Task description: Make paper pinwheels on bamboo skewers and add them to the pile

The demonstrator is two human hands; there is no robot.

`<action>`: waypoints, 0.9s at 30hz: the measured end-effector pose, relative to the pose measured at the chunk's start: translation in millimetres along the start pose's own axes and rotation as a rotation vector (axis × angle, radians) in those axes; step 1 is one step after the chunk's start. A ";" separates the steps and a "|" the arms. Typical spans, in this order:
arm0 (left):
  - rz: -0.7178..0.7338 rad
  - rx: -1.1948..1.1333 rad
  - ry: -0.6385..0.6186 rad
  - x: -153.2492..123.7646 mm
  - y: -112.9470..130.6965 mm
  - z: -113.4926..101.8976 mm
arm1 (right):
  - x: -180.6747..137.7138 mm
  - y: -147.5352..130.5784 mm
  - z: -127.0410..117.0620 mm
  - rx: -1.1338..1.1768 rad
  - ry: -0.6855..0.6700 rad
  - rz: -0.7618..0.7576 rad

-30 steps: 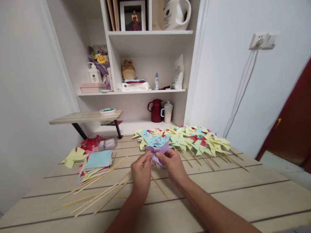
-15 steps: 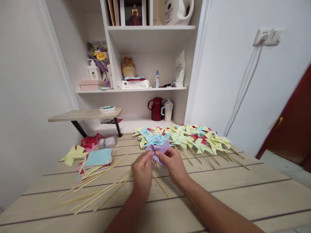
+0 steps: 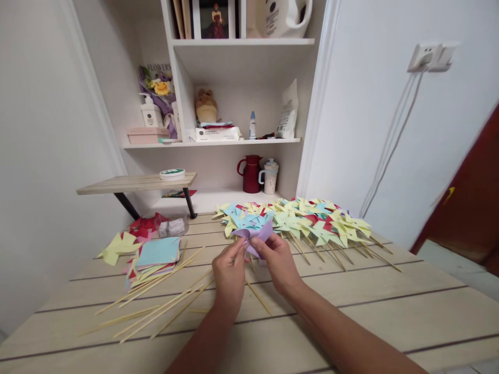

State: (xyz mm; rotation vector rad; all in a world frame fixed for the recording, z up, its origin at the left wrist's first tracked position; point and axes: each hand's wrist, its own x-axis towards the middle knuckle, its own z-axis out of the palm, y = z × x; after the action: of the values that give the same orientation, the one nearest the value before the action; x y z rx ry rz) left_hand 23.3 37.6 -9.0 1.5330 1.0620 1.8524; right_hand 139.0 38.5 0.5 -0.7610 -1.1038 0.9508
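Observation:
A purple paper pinwheel [image 3: 257,232] is held up between both hands over the middle of the table. My left hand [image 3: 230,270] pinches its left and lower side, fingers closed. From the right, my right hand [image 3: 278,262] grips it with the thumb pressed near its centre. The fingertips behind the paper are hidden. Beyond the hands lies a pile of pinwheels on sticks [image 3: 323,223] in yellow, blue, green and red. Loose wooden sticks [image 3: 163,311] lie left of my left hand, and one stick [image 3: 258,296] lies below the hands.
At the left are a stack of coloured paper squares [image 3: 159,252], a yellow folded paper [image 3: 118,246] and a clear plastic box [image 3: 173,227]. A small raised wooden stand [image 3: 136,183] is behind them. A red jug [image 3: 251,174] and a cup [image 3: 270,176] stand in the white shelf unit.
The purple pinwheel's lower part has turned or folded up between the fingers, so less of it shows below. Both hands stay nearly in place, still gripping it.

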 end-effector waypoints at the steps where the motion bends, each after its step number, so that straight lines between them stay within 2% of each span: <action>1: -0.029 -0.009 0.004 0.0 1.4 0.4 | -0.2 -0.1 -0.5 0.000 -0.017 0.003; 6: -0.066 0.002 0.013 -0.6 2.8 0.0 | -2.7 -5.3 -3.4 -0.022 -0.016 0.026; 12: -0.007 0.007 0.008 -1.6 1.3 -0.3 | -3.1 -5.7 -4.4 0.005 -0.040 0.049; 16: 0.002 0.036 -0.069 -2.3 6.0 -3.0 | -1.9 -3.9 -6.7 -0.070 -0.003 -0.017; 18: 0.026 0.064 -0.124 -2.1 8.2 -5.9 | -2.6 -7.6 -10.5 -0.151 0.019 -0.106; 20: 0.101 0.116 -0.147 -1.5 8.3 -9.3 | -4.7 -14.5 -15.7 -0.275 0.013 -0.277; 24: 0.389 0.188 -0.105 0.9 3.6 -14.9 | -11.6 -29.1 -23.5 -0.486 -0.075 -0.656; 27: 0.589 0.208 -0.044 3.0 2.0 -16.6 | -15.6 -34.6 -23.8 -0.531 -0.075 -0.752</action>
State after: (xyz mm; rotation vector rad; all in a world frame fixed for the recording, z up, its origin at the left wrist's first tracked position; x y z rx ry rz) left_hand 6.7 34.8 -6.7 2.1771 0.8592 2.1112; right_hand 167.7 8.9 18.1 -0.6437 -1.5768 0.0417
